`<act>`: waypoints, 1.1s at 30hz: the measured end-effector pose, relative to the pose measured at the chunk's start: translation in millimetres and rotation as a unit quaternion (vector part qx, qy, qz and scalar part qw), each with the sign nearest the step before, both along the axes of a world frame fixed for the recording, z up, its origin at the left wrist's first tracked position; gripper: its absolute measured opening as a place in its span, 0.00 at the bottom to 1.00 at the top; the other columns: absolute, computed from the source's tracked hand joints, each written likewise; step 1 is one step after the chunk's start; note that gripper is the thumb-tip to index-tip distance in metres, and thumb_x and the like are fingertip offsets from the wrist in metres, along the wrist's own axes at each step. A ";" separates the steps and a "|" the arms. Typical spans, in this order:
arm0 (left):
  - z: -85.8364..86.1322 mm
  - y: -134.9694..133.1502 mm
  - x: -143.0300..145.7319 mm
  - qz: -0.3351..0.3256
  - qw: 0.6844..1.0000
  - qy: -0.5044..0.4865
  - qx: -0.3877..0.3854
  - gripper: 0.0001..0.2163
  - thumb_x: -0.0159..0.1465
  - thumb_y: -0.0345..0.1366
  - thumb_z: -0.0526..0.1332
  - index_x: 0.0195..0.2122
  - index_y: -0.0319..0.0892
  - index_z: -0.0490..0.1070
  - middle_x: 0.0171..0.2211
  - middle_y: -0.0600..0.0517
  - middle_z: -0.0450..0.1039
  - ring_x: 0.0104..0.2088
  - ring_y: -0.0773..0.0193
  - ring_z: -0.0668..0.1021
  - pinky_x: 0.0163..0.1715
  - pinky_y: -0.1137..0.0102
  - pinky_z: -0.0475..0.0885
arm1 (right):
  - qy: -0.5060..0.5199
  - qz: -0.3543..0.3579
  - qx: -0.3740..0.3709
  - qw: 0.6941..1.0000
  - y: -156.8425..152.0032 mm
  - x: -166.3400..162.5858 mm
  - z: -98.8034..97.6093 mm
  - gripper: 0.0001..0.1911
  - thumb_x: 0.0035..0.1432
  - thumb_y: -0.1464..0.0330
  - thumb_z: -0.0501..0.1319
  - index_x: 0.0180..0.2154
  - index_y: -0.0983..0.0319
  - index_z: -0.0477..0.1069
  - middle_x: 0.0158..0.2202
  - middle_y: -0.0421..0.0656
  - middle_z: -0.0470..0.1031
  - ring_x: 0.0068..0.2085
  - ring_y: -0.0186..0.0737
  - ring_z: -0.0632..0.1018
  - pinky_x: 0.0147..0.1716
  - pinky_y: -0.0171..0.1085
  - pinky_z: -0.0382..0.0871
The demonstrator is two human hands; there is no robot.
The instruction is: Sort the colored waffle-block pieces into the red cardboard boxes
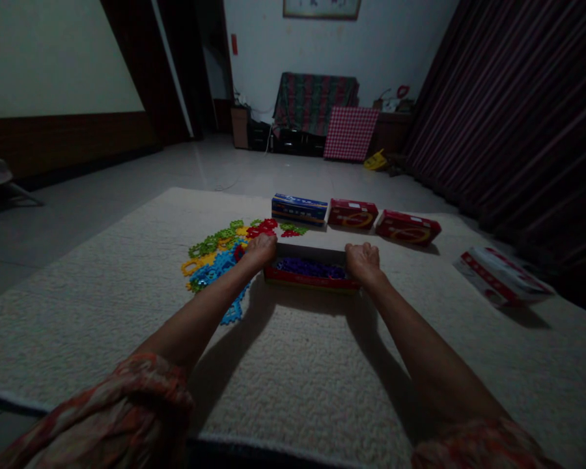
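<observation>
An open red box (308,279) holding purple plastic pieces (310,266) lies on the cream carpet (293,365) in front of me. My left hand (260,250) is closed over the box's left end. My right hand (362,261) is closed over its right end. Both arms stretch straight forward. Left of the box lies a spread of flat toy pieces (219,255) in green, yellow, blue and red, touching my left forearm.
Beyond the open box stand a blue box (299,209) and two red boxes (352,213) (407,227) in a row. A white and red box (501,276) lies at the right. A dark curtain (517,111) hangs on the right, furniture against the far wall.
</observation>
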State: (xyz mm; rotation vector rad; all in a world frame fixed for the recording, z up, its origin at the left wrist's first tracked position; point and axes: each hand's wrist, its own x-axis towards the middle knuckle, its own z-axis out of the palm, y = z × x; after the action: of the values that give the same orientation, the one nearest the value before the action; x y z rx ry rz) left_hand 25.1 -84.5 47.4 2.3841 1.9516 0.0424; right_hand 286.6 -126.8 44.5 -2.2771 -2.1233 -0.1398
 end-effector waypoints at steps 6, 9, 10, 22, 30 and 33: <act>0.5 -6.3 5.3 0.010 1.000 0.003 -0.011 0.18 0.64 0.30 0.58 0.56 0.41 0.69 0.49 0.36 0.77 0.52 0.46 0.79 0.47 0.60 0.73 | 0.044 -0.012 0.002 0.999 -4.0 5.9 -1.5 0.18 0.60 0.76 0.58 0.51 0.64 0.74 0.53 0.63 0.71 0.55 0.63 0.73 0.47 0.52 0.70; -0.8 -8.3 5.7 0.012 1.000 0.004 -0.015 0.19 0.64 0.28 0.57 0.57 0.41 0.67 0.49 0.37 0.78 0.53 0.47 0.79 0.47 0.62 0.73 | 0.070 -0.022 0.004 0.997 -4.0 11.3 -7.7 0.18 0.60 0.75 0.59 0.52 0.62 0.74 0.54 0.62 0.69 0.53 0.61 0.74 0.46 0.51 0.71; -0.9 -9.1 5.5 0.011 1.000 0.003 -0.016 0.19 0.64 0.28 0.57 0.57 0.41 0.67 0.49 0.37 0.78 0.53 0.48 0.79 0.47 0.62 0.73 | 0.073 -0.019 0.009 0.997 -3.9 12.9 -9.4 0.18 0.60 0.74 0.59 0.52 0.62 0.74 0.53 0.61 0.69 0.52 0.60 0.75 0.45 0.50 0.72; 4.4 -7.3 -12.0 0.065 0.996 -0.029 0.053 0.20 0.68 0.27 0.50 0.60 0.40 0.63 0.49 0.36 0.77 0.51 0.46 0.80 0.45 0.61 0.73 | 0.094 0.029 0.161 0.982 2.9 -4.8 -3.8 0.20 0.56 0.79 0.52 0.48 0.63 0.73 0.49 0.55 0.70 0.47 0.52 0.73 0.44 0.44 0.70; -19.1 19.0 -29.3 0.085 0.979 -0.105 0.150 0.17 0.68 0.29 0.51 0.56 0.45 0.65 0.51 0.42 0.76 0.49 0.52 0.79 0.44 0.65 0.72 | 0.194 0.081 0.303 0.930 23.8 -20.4 -31.0 0.19 0.53 0.80 0.51 0.46 0.63 0.69 0.48 0.54 0.67 0.53 0.51 0.68 0.55 0.45 0.66; -34.3 26.7 -30.5 0.077 0.973 -0.125 0.179 0.18 0.67 0.26 0.51 0.55 0.44 0.66 0.51 0.42 0.75 0.49 0.53 0.79 0.44 0.65 0.72 | 0.229 0.088 0.340 0.908 29.2 -17.7 -49.1 0.19 0.50 0.80 0.52 0.43 0.60 0.67 0.47 0.51 0.66 0.52 0.50 0.68 0.54 0.46 0.67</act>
State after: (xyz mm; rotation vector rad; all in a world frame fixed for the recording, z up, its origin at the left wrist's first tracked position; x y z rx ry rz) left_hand -5.4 -57.8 13.1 2.2674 2.1457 0.7227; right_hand 268.9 -97.6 -4.6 -1.5285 -1.6660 -0.2592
